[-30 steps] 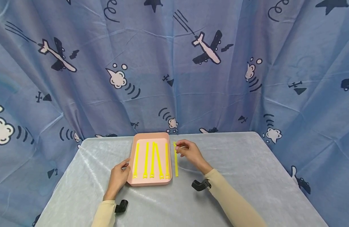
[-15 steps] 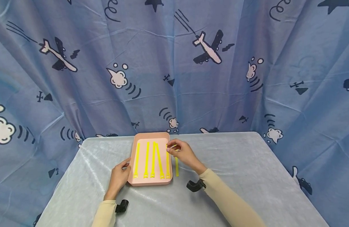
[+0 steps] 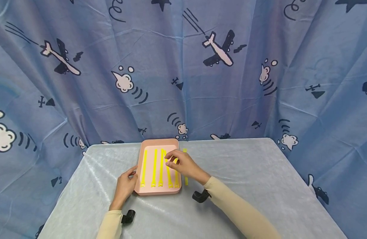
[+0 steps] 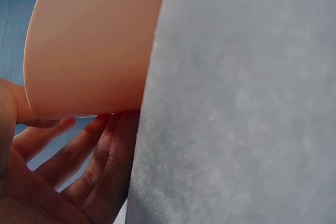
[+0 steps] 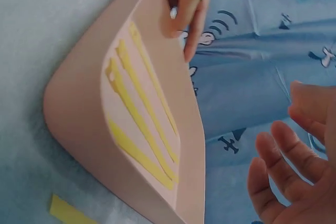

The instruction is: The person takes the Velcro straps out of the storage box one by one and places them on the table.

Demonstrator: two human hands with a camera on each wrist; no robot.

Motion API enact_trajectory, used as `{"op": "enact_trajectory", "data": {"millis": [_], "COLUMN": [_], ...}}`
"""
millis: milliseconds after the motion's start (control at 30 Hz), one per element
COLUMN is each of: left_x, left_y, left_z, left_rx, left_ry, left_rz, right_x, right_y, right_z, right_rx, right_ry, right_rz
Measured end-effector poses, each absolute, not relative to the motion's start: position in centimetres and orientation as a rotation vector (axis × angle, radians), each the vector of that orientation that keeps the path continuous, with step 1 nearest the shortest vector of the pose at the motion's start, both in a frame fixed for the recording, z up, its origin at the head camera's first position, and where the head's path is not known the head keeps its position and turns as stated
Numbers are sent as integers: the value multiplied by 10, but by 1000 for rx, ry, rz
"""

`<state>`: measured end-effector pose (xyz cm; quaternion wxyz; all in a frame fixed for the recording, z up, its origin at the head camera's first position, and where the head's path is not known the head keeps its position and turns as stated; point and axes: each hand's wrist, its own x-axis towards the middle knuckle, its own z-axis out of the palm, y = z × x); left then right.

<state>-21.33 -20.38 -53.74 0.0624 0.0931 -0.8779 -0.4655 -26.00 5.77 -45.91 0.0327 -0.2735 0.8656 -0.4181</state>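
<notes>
A pink rectangular tray [image 3: 160, 143] stands on the table, with several yellow strips [image 3: 154, 169] laid lengthwise inside; their near ends widen into small slotted heads. My left hand [image 3: 124, 187] holds the tray's left side, fingers against its outer wall in the left wrist view. Above the right part of the tray hovers my right hand [image 3: 185, 164], bent fingers and thumb apart with nothing between them, as the right wrist view confirms. It partly hides two strips. Just outside the tray's right wall lies another yellow strip [image 3: 186, 181], its middle covered by the right hand.
A grey-blue cloth [image 3: 246, 199] covers the table. Behind it and at both sides hangs a blue curtain [image 3: 147, 66] printed with planes and clouds. Each wrist carries a black camera mount [image 3: 128, 216].
My right hand has moved left from the loose strip beside the tray to above the tray's right half. The strips, the tray and my left hand have stayed in place.
</notes>
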Motion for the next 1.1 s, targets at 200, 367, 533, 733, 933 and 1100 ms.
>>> {"op": "enact_trajectory", "data": {"millis": [200,367,533,733,933,1100], "left_x": [-213,-213,-213,-213,-213,-212], "left_y": [-204,-204,-203,-203,-202,-202], "left_z": [-537,-537,-537,-537,-536,-536], "left_rx": [281,285,285,283,281,282], "left_ry": [-2650,-2650,-2651,-2654,-2651,-2660], "left_rz": [-1434,-1454,-1449,-1436,-1427,-1423], "right_x": [-259,-258,-257,-259,-263,-267], "right_y": [51,45,38,31,21,12], "right_z": [-460,-459,-458,-457,-455,-456], "right_rx": [-1076,-1206,-1306,-1402,-1495,-1561], "right_ry": [2697,2726,2766,2795,2814,2805], "right_rz": [-1075,-894,-720,-586,-465,-335]}}
